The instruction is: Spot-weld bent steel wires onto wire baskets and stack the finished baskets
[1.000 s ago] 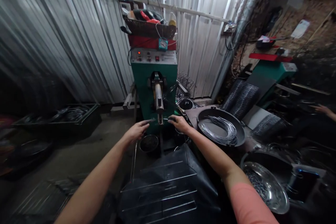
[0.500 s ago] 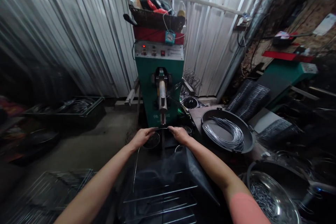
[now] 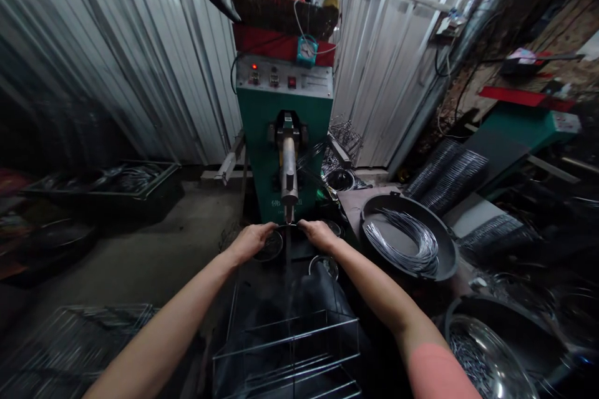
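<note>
Corrugated metal sheeting [image 3: 159, 62] walls this workshop. The left hand [image 3: 250, 243] and right hand [image 3: 319, 235] both pinch one thin steel wire [image 3: 286, 225], its middle at the lower tip of a green welding machine [image 3: 285, 137]. Just below them stands one wire rack [image 3: 285, 338]. Further right, one black pan [image 3: 412, 202] holds one wire coil [image 3: 402, 243], and one steel bowl [image 3: 503, 361] holds loose wire pieces.

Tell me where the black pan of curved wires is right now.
In the head view, the black pan sits on a metal bench to the right of the green machine, just beyond the person's right hand.
</note>
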`<act>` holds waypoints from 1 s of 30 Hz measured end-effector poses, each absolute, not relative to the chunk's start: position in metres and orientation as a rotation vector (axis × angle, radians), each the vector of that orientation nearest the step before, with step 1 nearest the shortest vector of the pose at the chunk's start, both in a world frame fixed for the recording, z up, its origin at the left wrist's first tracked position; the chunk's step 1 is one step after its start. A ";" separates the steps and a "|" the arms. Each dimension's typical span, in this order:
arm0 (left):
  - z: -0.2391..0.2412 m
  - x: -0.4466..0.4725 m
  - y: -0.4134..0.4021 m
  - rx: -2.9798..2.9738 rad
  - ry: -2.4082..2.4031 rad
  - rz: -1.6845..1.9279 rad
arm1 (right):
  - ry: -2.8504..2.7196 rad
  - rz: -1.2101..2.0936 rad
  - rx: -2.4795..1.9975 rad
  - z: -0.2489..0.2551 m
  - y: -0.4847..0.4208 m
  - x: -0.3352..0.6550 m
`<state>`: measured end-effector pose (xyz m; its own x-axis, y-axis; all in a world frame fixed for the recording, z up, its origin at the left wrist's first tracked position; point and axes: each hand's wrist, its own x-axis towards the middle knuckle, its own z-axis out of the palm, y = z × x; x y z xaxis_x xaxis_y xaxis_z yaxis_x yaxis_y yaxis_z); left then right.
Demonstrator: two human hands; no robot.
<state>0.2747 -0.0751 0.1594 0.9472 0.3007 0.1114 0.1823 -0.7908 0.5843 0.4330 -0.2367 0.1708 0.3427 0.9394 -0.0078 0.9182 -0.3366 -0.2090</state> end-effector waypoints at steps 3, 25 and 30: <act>0.163 0.276 -0.078 2.532 0.357 0.272 | -1.683 0.192 -2.432 0.170 -0.238 0.436; 0.162 0.278 -0.075 2.505 0.340 0.323 | -1.616 0.168 -2.398 0.163 -0.235 0.438; 0.161 0.280 -0.076 2.550 0.350 0.316 | -1.616 0.167 -2.414 0.167 -0.236 0.438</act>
<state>0.2800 -0.0760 0.1610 0.9387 0.3095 0.1518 0.1825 -0.8197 0.5429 0.4379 -0.2364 0.1669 0.3848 0.9224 0.0336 0.8961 -0.3646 -0.2530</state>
